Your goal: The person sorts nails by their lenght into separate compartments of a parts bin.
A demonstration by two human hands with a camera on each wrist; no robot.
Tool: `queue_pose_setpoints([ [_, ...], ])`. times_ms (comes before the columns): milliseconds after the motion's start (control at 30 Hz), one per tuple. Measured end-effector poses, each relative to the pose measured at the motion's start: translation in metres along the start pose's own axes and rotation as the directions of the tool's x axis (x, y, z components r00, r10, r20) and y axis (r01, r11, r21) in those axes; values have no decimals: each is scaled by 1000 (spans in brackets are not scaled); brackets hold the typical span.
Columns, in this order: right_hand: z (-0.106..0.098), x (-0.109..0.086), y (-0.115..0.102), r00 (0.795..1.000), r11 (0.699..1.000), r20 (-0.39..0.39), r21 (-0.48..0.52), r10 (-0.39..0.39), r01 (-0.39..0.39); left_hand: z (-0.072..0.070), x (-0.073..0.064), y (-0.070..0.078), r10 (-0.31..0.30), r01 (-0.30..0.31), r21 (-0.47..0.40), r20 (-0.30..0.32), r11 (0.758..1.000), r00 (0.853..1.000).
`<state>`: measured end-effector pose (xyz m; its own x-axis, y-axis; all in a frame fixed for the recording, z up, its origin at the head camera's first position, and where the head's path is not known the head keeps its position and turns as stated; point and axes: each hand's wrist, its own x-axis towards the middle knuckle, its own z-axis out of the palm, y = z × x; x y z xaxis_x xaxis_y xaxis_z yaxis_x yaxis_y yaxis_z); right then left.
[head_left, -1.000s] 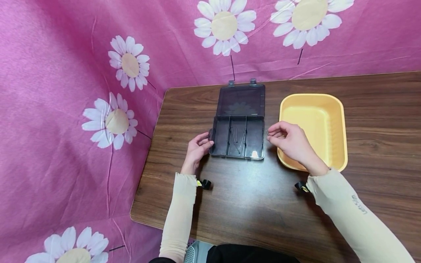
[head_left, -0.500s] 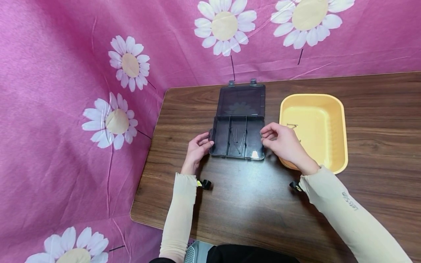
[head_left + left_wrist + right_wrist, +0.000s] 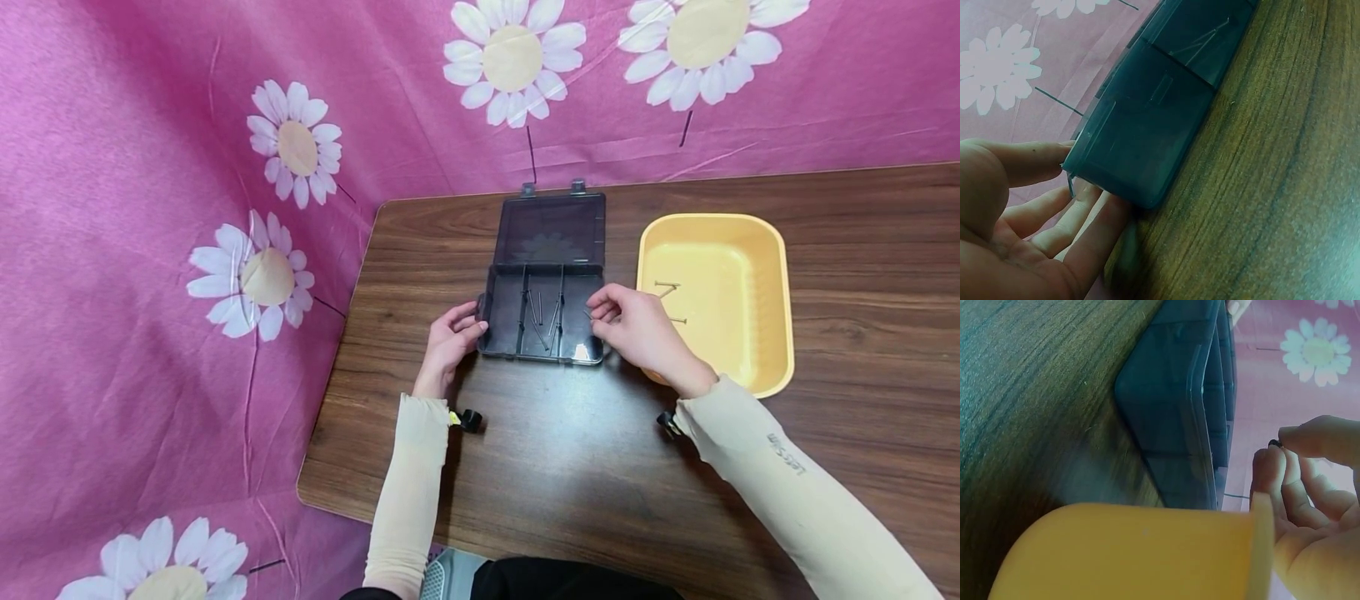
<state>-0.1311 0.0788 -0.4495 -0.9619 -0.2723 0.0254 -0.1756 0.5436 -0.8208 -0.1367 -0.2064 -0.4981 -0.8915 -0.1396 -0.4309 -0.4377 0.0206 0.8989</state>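
Note:
In the head view, a dark see-through compartment box [image 3: 540, 361] lies open on the table, its lid [image 3: 550, 229] laid back. Several thin nails [image 3: 539, 308] lie in its middle compartment. My left hand [image 3: 447, 346] holds the box's left side; in the left wrist view, the thumb is at the top edge and fingertips touch the side wall. My right hand [image 3: 645, 329] is over the box's right edge, pinching a nail between thumb and forefinger. Only that nail's dark end [image 3: 1274, 443] shows clearly in the right wrist view.
A yellow plastic bin [image 3: 783, 317] stands right of the box, partly under my right forearm. A few nails [image 3: 666, 288] lie inside it. The wooden table [image 3: 540, 467] meets a pink flowered cloth [image 3: 405, 100] at the back and left.
My right hand has moved left from the bin's edge to over the box's right compartment, carrying the nail. Nails in the bin have come into view. My left hand stays put.

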Motion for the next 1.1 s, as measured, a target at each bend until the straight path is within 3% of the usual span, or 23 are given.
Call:
queue_pose_setpoints([
  [467, 10, 5, 1, 994, 981, 64, -167, -93, 103, 0, -1, 1, -8, 8, 11, 1, 1000, 1000],
  [633, 13, 5, 1, 992, 967, 55, -221, -117, 126, -1, -1, 1, -10, 10, 9, 1, 1000, 1000],
  [1100, 13, 4, 0, 991, 960, 25, -244, -134, 136, 0, -1, 1, -3, 3, 15, 1, 1000, 1000],
])
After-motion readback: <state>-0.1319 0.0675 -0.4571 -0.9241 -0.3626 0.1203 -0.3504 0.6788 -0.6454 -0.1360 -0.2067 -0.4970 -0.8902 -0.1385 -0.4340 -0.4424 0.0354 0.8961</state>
